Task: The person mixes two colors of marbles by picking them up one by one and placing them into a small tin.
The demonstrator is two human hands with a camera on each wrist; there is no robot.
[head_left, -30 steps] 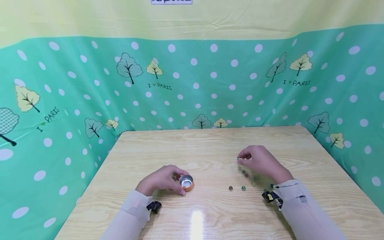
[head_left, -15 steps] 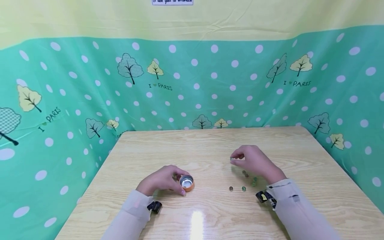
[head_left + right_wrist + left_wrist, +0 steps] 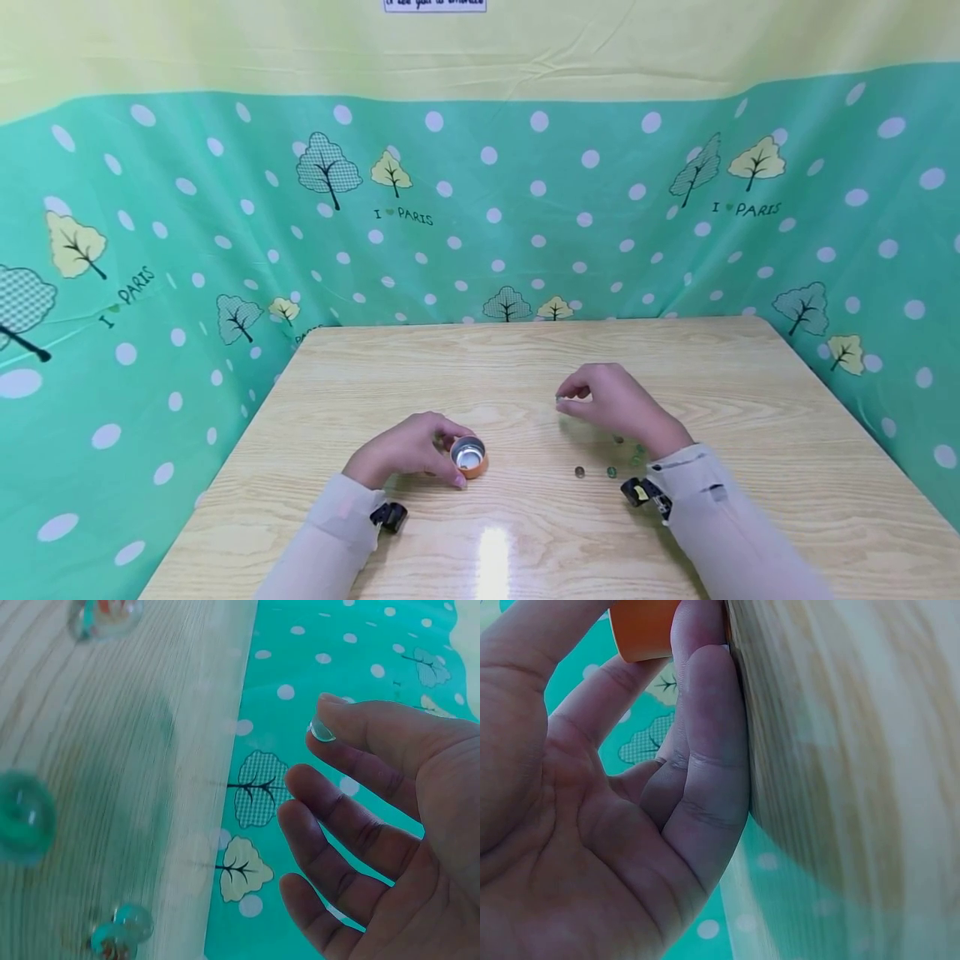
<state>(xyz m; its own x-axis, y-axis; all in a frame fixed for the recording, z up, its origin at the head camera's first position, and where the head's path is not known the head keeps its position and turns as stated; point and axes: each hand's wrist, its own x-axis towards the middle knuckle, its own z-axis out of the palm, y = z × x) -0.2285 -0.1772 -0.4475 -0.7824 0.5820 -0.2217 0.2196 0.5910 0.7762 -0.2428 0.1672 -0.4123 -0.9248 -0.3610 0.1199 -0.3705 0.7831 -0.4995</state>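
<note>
My left hand (image 3: 408, 450) grips a small orange tin (image 3: 477, 470) with a silvery inside, its opening facing up on the wooden table. In the left wrist view the orange wall of the tin (image 3: 641, 631) shows between the thumb and fingers. My right hand (image 3: 615, 406) is raised over the table to the right of the tin. Between its thumb and index finger it pinches a clear glass marble (image 3: 322, 730), partly hidden by the fingertips; the other fingers are loosely bent. Several marbles lie below that hand, among them a brownish one (image 3: 580, 472) and a green one (image 3: 612, 472).
The light wooden table (image 3: 420, 367) ends at a green dotted curtain (image 3: 540, 208) at the back and sides. A bright light reflection (image 3: 493, 558) lies on the tabletop near the front. Small black cameras are strapped to both wrists.
My right hand has moved left toward the tin, carrying the pinched marble. My left hand and the tin have stayed in place.
</note>
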